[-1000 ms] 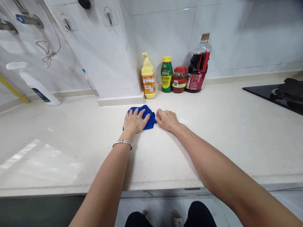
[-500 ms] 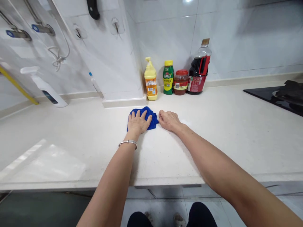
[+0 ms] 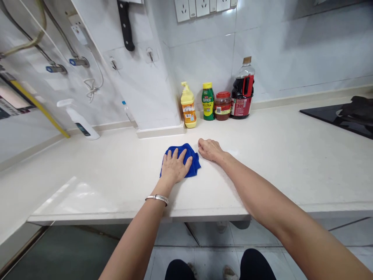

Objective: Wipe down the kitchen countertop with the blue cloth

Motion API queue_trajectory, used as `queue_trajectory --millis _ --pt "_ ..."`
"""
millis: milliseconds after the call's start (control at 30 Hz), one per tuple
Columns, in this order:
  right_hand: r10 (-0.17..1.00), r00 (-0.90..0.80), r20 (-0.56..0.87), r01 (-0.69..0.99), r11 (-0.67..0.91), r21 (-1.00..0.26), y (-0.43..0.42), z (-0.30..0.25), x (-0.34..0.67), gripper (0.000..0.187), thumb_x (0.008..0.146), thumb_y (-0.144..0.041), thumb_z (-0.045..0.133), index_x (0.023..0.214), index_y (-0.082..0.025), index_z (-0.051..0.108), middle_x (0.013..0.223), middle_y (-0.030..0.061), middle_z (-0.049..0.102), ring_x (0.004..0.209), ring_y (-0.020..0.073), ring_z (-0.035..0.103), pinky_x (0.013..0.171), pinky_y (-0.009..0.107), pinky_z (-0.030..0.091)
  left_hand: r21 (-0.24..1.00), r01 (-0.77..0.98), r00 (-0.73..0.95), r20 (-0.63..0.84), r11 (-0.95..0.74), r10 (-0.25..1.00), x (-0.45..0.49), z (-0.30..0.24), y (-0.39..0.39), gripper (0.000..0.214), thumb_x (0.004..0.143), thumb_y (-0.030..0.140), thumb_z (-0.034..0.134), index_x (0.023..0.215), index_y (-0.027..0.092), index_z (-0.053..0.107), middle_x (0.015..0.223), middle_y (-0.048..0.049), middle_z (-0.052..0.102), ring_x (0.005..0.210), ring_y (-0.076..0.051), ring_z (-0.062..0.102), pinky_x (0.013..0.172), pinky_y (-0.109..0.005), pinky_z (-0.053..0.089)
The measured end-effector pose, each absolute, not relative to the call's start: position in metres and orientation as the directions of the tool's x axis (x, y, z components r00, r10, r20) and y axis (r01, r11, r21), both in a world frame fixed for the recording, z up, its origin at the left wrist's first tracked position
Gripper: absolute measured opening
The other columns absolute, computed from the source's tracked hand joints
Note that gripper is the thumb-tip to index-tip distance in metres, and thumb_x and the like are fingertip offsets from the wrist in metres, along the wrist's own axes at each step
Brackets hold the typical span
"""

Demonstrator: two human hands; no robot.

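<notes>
With the yellow pump bottle as reference, we saw the blue cloth lying on the pale counter, nearer to us than the bottle and slightly to its left. Our left hand lay palm down upon this cloth, fingers spread, covering it without gripping; a silver-coloured bracelet encircled the wrist. Our right hand, clenched in a loose fist, rested nearer to us than the bottle and to its right, just beside the cloth; we could not tell whether the two touched, nor whether the curled fingers enclosed anything. To the bottle's right we observed, in order, a green bottle with a yellow cap, a red-lidded jar and a large dark bottle with a red handle, all upright. Well to its right lay a black hob; well to its left, a white spray bottle; above and to its left, a black knife handle.
</notes>
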State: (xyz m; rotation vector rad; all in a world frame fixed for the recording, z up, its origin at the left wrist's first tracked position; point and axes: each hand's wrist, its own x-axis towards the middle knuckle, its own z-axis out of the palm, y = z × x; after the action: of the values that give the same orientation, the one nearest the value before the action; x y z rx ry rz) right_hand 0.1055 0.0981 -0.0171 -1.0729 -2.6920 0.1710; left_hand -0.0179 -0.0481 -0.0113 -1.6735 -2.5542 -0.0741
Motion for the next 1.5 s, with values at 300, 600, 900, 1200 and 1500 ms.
queue_trajectory --millis 300,600,900,1200,1500 --pt "0.69 -0.704 0.167 0.658 0.723 -0.211 0.09 -0.017 0.11 0.031 0.098 -0.023 0.042 0.123 -0.02 0.061 0.123 0.0129 0.069 0.113 0.0265 0.065 0.086 0.033 0.045 -0.055 0.943 -0.316 0.152 0.327 0.937 0.011 -0.016 -0.09 0.067 0.102 0.059 0.027 0.158 0.025 0.039 0.164 -0.0132 0.035 0.152 -0.039 0.029 0.124 -0.056 0.023" --pt "0.692 -0.705 0.154 0.661 0.721 -0.211 0.09 -0.018 0.109 0.032 0.098 -0.024 0.042 0.124 -0.02 0.06 0.125 0.013 0.069 0.114 0.0274 0.064 0.088 0.034 0.045 -0.06 0.952 -0.29 0.129 0.299 0.948 0.033 -0.016 -0.112 0.065 0.103 0.057 0.027 0.159 0.026 0.036 0.166 -0.0126 0.032 0.154 -0.039 0.024 0.126 -0.055 0.021" --pt "0.69 -0.706 0.157 0.661 0.722 -0.203 0.092 -0.019 0.109 0.032 0.098 -0.023 0.042 0.124 -0.02 0.06 0.124 0.0135 0.069 0.115 0.0278 0.063 0.089 0.036 0.045 -0.022 0.953 -0.296 0.132 0.301 0.946 0.049 -0.012 -0.123 0.065 0.102 0.058 0.03 0.158 0.027 0.038 0.165 -0.0119 0.033 0.154 -0.038 0.024 0.127 -0.057 0.021" --pt "0.689 -0.703 0.174 0.667 0.724 -0.173 0.085 -0.021 0.109 0.035 0.099 -0.022 0.041 0.128 -0.018 0.058 0.128 0.0154 0.067 0.117 0.0284 0.062 0.094 0.038 0.044 0.014 0.953 -0.3 0.169 0.303 0.939 0.029 -0.023 -0.107 0.068 0.099 0.065 0.028 0.157 0.03 0.041 0.164 -0.0082 0.037 0.153 -0.037 0.026 0.126 -0.056 0.022" --pt "0.671 -0.722 0.172 0.65 0.742 -0.164 0.09 -0.023 0.112 0.034 0.099 -0.024 0.041 0.127 -0.02 0.06 0.126 0.0142 0.068 0.112 0.0283 0.064 0.087 0.037 0.046 0.059 0.943 -0.333 0.139 0.327 0.933 -0.007 -0.015 -0.087 0.069 0.1 0.066 0.023 0.155 0.03 0.042 0.163 -0.006 0.039 0.153 -0.033 0.027 0.125 -0.056 0.023"
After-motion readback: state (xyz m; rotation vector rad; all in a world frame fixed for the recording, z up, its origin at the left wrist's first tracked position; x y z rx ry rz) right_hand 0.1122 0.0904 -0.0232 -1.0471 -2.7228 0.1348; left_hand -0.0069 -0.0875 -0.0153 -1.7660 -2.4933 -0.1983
